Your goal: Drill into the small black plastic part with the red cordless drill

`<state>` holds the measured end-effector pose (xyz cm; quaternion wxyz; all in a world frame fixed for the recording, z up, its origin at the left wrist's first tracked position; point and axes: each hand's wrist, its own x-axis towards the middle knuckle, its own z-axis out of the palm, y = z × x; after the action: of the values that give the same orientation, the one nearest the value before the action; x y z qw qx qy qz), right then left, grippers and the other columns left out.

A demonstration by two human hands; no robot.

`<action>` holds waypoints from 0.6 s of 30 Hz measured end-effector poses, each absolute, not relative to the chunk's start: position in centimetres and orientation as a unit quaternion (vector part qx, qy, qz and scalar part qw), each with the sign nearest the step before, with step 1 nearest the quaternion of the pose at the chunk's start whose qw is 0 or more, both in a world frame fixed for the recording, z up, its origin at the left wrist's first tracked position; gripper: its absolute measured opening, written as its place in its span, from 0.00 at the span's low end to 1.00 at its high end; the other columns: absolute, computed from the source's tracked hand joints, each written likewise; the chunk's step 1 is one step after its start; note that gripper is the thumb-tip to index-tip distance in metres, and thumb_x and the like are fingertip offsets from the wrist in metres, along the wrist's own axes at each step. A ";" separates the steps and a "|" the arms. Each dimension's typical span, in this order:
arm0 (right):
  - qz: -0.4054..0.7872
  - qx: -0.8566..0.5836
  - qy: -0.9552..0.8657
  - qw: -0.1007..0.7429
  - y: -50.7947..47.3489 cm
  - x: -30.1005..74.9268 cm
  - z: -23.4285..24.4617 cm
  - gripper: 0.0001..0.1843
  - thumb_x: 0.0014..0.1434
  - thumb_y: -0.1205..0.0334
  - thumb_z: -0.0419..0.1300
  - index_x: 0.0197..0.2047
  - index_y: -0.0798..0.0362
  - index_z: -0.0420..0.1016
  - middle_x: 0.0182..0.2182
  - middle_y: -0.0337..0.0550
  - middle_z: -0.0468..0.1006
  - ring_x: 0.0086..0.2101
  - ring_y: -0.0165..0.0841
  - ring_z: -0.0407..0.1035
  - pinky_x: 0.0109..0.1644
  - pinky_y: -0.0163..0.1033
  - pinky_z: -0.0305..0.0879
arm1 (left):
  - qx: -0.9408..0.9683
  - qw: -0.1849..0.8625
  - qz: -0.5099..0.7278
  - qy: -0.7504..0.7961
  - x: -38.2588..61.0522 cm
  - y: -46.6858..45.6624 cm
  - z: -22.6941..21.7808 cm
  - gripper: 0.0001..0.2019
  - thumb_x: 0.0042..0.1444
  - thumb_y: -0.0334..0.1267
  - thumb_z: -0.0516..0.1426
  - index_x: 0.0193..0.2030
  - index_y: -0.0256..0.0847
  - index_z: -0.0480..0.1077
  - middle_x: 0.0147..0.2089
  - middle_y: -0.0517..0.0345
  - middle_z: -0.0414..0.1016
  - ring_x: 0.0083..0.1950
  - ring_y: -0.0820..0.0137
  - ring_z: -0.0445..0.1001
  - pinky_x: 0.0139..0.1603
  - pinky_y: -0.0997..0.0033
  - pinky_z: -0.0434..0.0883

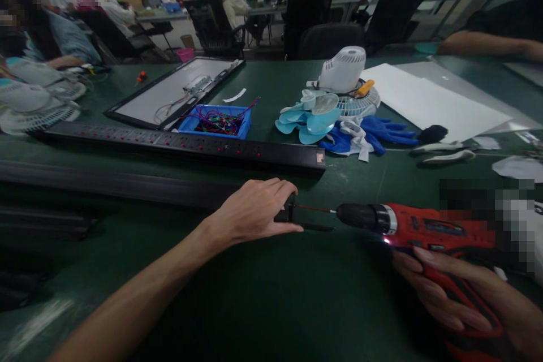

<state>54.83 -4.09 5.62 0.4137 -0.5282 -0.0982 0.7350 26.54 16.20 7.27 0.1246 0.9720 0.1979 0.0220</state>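
Observation:
My left hand [258,209] is wrapped over the right end of a long black strip housing [169,189], with fingers and thumb around its end piece [292,209]. My right hand [462,294] holds a red and black cordless drill [441,226] by its handle. The drill's small light is on. Its long thin bit [314,208] points left, and the tip reaches the end piece beside my left fingers. Whether the tip sits in a screw is too small to tell. A dark thin piece [318,227] lies just below the bit.
Behind lies a long black power strip [190,147] with several sockets. Beyond it are a blue basket [244,124] of wires, a flat panel [169,93], light-blue fan blades [311,119], a white fan [343,70], blue gloves [382,133] and pliers [445,153]. People sit farther back.

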 end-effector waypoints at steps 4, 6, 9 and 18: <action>0.730 -0.529 -0.106 0.420 -4.2 55.0 5.8 0.18 0.49 0.48 0.76 0.26 0.53 0.82 0.17 0.35 0.75 0.08 0.18 0.58 0.14 0.25 0.66 | 0.974 0.112 0.020 0.197 26.6 16.1 7.2 0.29 0.65 0.63 0.57 0.58 0.39 0.65 0.52 0.51 0.76 0.49 0.59 0.77 0.45 0.62 0.72; 0.727 -0.528 -0.118 0.422 -4.2 55.1 5.8 0.18 0.50 0.47 0.75 0.27 0.54 0.82 0.18 0.37 0.76 0.08 0.18 0.58 0.14 0.25 0.66 | 0.974 0.110 0.020 0.196 26.5 16.1 7.2 0.29 0.65 0.63 0.57 0.58 0.39 0.65 0.53 0.51 0.76 0.50 0.59 0.76 0.45 0.62 0.73; 0.725 -0.527 -0.132 0.422 -4.4 55.3 5.6 0.16 0.53 0.47 0.74 0.31 0.53 0.85 0.19 0.39 0.78 0.09 0.17 0.57 0.14 0.24 0.65 | 0.974 0.110 0.017 0.195 26.5 16.1 7.2 0.30 0.65 0.63 0.57 0.59 0.39 0.64 0.53 0.50 0.76 0.50 0.59 0.76 0.46 0.62 0.73; 0.738 -0.464 -0.187 0.453 -4.2 56.0 4.8 0.17 0.63 0.50 0.66 0.47 0.55 0.83 0.26 0.46 0.83 0.08 0.18 0.56 0.16 0.28 0.67 | 0.975 0.110 0.024 0.193 26.5 16.1 7.0 0.30 0.64 0.62 0.58 0.60 0.39 0.63 0.53 0.51 0.76 0.51 0.59 0.77 0.47 0.60 0.75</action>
<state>55.95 -4.18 4.81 0.4531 -0.4642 -0.1870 0.7377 26.52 16.11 6.99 0.1103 0.9746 0.1934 0.0239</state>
